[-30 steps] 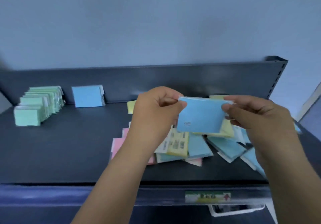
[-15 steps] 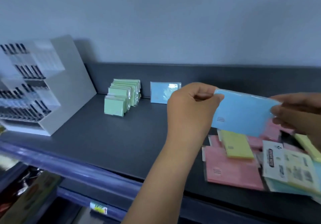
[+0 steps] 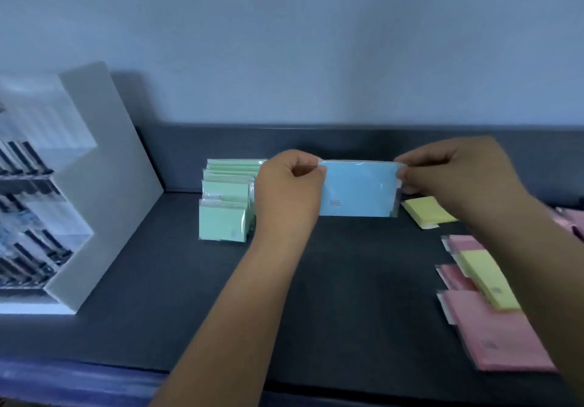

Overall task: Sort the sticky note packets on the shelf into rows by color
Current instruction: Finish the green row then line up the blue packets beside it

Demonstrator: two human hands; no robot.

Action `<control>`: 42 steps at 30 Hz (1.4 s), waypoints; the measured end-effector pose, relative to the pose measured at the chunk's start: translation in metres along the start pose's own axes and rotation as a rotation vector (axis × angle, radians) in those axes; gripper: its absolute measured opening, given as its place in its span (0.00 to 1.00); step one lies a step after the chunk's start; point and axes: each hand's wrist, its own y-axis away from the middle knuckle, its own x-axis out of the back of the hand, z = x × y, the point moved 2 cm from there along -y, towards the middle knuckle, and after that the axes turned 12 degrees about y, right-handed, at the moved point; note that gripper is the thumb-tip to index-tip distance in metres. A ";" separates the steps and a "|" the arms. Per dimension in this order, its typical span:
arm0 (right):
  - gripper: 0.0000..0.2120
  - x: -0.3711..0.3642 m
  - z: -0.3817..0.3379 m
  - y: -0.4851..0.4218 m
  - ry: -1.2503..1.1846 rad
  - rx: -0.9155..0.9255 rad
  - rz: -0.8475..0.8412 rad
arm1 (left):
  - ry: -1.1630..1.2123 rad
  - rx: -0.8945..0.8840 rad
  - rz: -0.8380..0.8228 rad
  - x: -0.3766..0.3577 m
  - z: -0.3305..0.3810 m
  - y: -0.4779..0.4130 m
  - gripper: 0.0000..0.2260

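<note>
Both hands hold one blue sticky note packet [image 3: 358,190] upright near the back of the dark shelf [image 3: 347,280]. The left hand [image 3: 286,192] pinches the packet's upper left corner between thumb and curled fingers, and the right hand [image 3: 455,173] pinches its upper right corner the same way, so each hand is clamped on the packet. The packet's lower edge sits at or just above the shelf surface; whether it touches cannot be told. Just to its left, partly hidden by the left hand, stands a row of green packets [image 3: 226,204], upright one behind another and running toward the shelf's back wall [image 3: 347,143]. To the right of the blue packet a yellow packet [image 3: 428,214] lies flat on the shelf. Farther right and nearer the camera, pink packets [image 3: 493,334] lie in a loose overlapping pile, with another yellow packet [image 3: 488,275] resting across them; the right forearm covers part of this pile. At the far left a white stepped display stand [image 3: 107,185] holds rows of dark pens, blurred.
</note>
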 end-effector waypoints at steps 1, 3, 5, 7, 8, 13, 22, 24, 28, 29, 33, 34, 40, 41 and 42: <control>0.07 -0.012 -0.002 -0.005 0.010 -0.022 0.024 | -0.070 -0.004 -0.031 0.004 -0.004 -0.009 0.04; 0.07 -0.034 -0.003 -0.014 0.019 -0.070 0.058 | -0.249 -0.015 -0.100 0.009 -0.010 -0.025 0.05; 0.07 -0.052 -0.002 -0.017 0.046 -0.104 0.085 | -0.401 -0.028 -0.150 0.013 -0.015 -0.035 0.04; 0.07 -0.066 -0.002 -0.017 0.065 -0.132 0.109 | -0.474 -0.034 -0.174 0.017 -0.018 -0.044 0.04; 0.07 -0.071 -0.002 -0.017 0.065 -0.144 0.118 | -0.493 -0.031 -0.175 0.019 -0.019 -0.047 0.04; 0.08 -0.090 -0.007 -0.026 0.092 -0.180 0.159 | -0.605 -0.015 -0.165 0.019 -0.021 -0.052 0.05; 0.08 -0.105 -0.007 -0.029 0.076 -0.190 0.182 | -0.672 -0.057 -0.094 0.012 -0.009 -0.053 0.08; 0.09 -0.106 -0.008 -0.030 0.085 -0.182 0.177 | -0.688 -0.061 -0.103 0.011 -0.007 -0.053 0.08; 0.09 -0.102 -0.009 -0.031 0.137 -0.159 0.184 | -0.747 -0.053 -0.107 0.006 -0.008 -0.049 0.08; 0.10 -0.101 -0.007 -0.031 0.158 -0.163 0.177 | -0.780 -0.040 -0.115 0.005 -0.009 -0.048 0.09; 0.04 -0.100 -0.004 -0.028 0.274 -0.214 0.034 | -0.943 0.006 -0.197 0.002 -0.014 -0.045 0.13; 0.04 -0.101 -0.005 -0.027 0.284 -0.231 -0.018 | -0.953 0.020 -0.212 0.001 -0.016 -0.044 0.13; 0.04 -0.105 -0.005 -0.028 0.212 -0.376 -0.182 | -0.905 0.068 -0.209 -0.003 -0.018 -0.042 0.11; 0.04 -0.104 -0.004 -0.028 0.190 -0.394 -0.172 | -0.894 0.073 -0.195 -0.003 -0.017 -0.042 0.11; 0.05 -0.103 -0.004 -0.027 0.154 -0.416 -0.168 | -0.881 0.079 -0.176 -0.002 -0.016 -0.041 0.12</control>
